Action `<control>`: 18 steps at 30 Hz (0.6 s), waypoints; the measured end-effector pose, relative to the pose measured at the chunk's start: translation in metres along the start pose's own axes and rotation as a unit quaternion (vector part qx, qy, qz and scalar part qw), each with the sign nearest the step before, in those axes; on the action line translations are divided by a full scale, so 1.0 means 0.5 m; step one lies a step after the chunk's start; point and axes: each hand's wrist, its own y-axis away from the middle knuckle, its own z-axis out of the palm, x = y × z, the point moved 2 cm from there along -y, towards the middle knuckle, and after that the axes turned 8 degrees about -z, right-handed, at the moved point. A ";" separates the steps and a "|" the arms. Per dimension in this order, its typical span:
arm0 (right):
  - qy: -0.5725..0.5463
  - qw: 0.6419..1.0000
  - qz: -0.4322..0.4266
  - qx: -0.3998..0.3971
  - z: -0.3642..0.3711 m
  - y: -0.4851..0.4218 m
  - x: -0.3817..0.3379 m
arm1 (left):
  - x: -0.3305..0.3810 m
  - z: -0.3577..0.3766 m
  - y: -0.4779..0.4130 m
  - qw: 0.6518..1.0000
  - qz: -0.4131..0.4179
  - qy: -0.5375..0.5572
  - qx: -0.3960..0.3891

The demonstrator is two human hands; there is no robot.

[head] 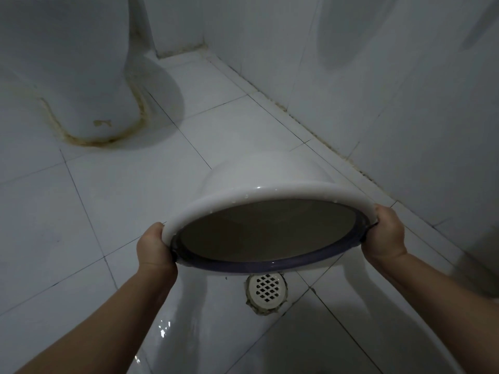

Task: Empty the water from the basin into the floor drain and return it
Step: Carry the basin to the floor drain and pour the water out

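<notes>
A round white plastic basin (266, 174) with a dark purple rim is tipped steeply toward me, its mouth facing me and its bottom pointing away. My left hand (155, 245) grips the rim on the left side. My right hand (384, 232) grips the rim on the right. The near, lower edge of the rim hangs just above the white grated floor drain (267, 288), set in the white tiled floor. Droplets cling to the upper rim. No water shows inside the basin. The tiles around the drain are wet and shiny.
A white toilet base (89, 76) with brown stains around its foot stands at the upper left. A white tiled wall (391, 90) runs diagonally along the right, close to the basin. Open tiled floor (108, 198) lies to the left.
</notes>
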 end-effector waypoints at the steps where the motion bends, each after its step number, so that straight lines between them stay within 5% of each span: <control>1: 0.009 1.000 -0.001 -0.001 -0.001 0.000 0.001 | 0.000 0.000 0.000 1.000 0.001 -0.002 0.001; 18: -0.028 0.999 0.017 0.020 0.001 -0.012 0.016 | -0.002 0.001 -0.001 1.000 -0.001 -0.020 0.003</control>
